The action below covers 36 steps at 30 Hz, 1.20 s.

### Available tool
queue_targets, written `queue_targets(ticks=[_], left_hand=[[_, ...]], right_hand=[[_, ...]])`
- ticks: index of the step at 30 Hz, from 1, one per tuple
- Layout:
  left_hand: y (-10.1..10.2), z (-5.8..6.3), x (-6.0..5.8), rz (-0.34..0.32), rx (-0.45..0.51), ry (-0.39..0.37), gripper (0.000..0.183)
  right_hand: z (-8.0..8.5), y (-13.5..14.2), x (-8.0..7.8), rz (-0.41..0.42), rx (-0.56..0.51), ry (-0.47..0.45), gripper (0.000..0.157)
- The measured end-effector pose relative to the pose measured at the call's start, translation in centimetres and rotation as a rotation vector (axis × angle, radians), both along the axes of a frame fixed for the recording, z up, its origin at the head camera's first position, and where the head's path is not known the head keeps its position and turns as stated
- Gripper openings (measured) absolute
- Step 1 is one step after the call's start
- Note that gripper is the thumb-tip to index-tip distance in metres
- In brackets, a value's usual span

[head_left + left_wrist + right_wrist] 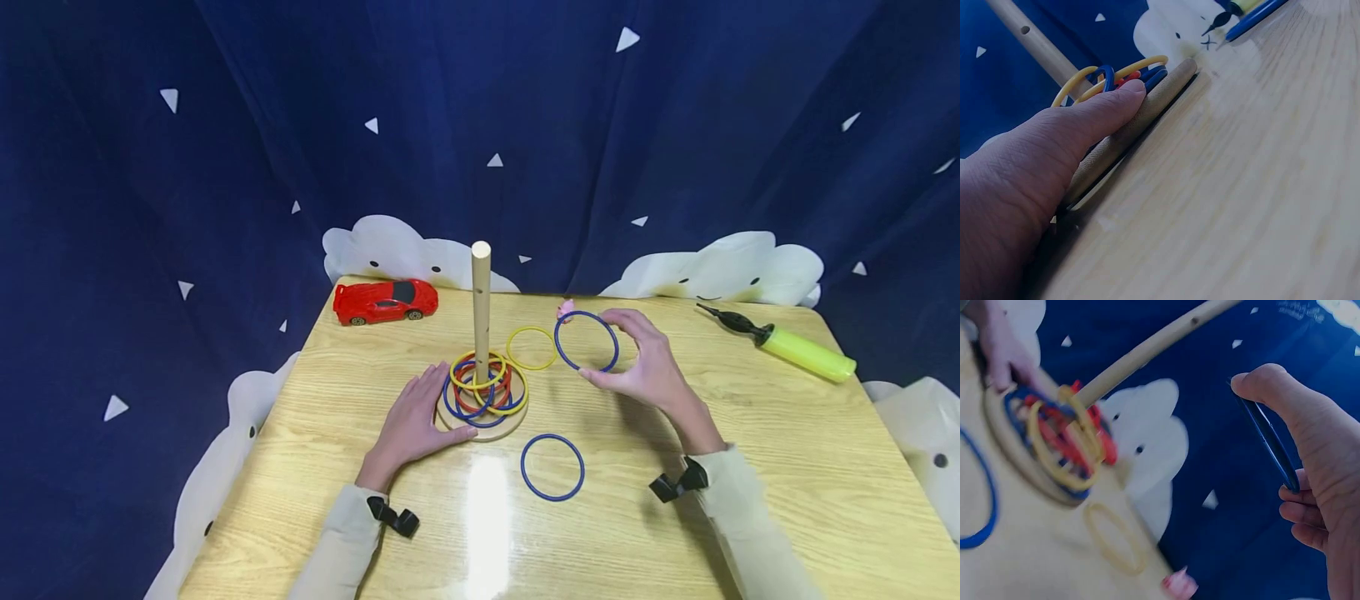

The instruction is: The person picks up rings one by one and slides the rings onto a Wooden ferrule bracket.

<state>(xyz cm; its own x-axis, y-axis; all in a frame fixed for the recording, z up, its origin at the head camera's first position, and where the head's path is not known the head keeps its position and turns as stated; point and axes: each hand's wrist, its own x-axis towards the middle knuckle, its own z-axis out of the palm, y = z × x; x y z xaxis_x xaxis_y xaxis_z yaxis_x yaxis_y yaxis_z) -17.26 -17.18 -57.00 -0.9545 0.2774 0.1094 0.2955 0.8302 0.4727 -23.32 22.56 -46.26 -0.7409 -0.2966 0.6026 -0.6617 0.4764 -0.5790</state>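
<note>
A wooden ring-toss stand (482,317) rises from a round base (491,433), with several blue, red and yellow rings (487,387) piled loosely around its post. My left hand (412,421) holds the base at its left and front edge; the thumb (1107,106) lies across the rim near the rings. Raised over the table to the right of the stand, my right hand (641,358) pinches a blue ring (1266,437) between thumb and fingers. Another blue ring (552,498) lies flat on the table in front, and a yellow ring (531,368) lies behind, right of the post.
A red toy car (386,302) stands at the back left of the wooden table (300,500). At the right lies a yellow-green hand pump (806,354) with a black nozzle. A small pink object (565,309) sits near the back edge, before a dark blue curtain (487,100).
</note>
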Motion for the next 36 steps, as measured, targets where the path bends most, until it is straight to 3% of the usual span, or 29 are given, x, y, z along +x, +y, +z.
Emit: queue_targets(ticks=[9,16,19,24,29,36], left_hand=[[0.2,0.1,-0.1,-0.001,-0.003,0.013,0.127],[0.3,0.2,-0.3,-0.003,-0.006,0.005,0.126],[0.2,0.2,-0.2,0.000,-0.012,-0.012,0.127],[0.0,0.1,-0.1,-0.002,-0.003,-0.002,0.127],[0.0,0.2,0.0,0.001,0.010,0.003,0.126],[0.1,0.2,0.2,-0.006,0.011,0.010,0.126]], right_hand=[[6.7,-2.3,-1.8,0.097,-0.074,0.122,0.081],[13.7,-5.1,-0.2,0.204,-0.199,0.176,0.077],[15.7,-6.2,0.3,0.257,-0.218,0.201,0.078],[16.5,-7.7,-1.1,0.314,-0.175,0.251,0.082],[16.6,-9.4,-2.3,0.321,-0.085,0.312,0.086],[15.0,-10.8,-2.3,0.331,0.017,0.222,0.088]])
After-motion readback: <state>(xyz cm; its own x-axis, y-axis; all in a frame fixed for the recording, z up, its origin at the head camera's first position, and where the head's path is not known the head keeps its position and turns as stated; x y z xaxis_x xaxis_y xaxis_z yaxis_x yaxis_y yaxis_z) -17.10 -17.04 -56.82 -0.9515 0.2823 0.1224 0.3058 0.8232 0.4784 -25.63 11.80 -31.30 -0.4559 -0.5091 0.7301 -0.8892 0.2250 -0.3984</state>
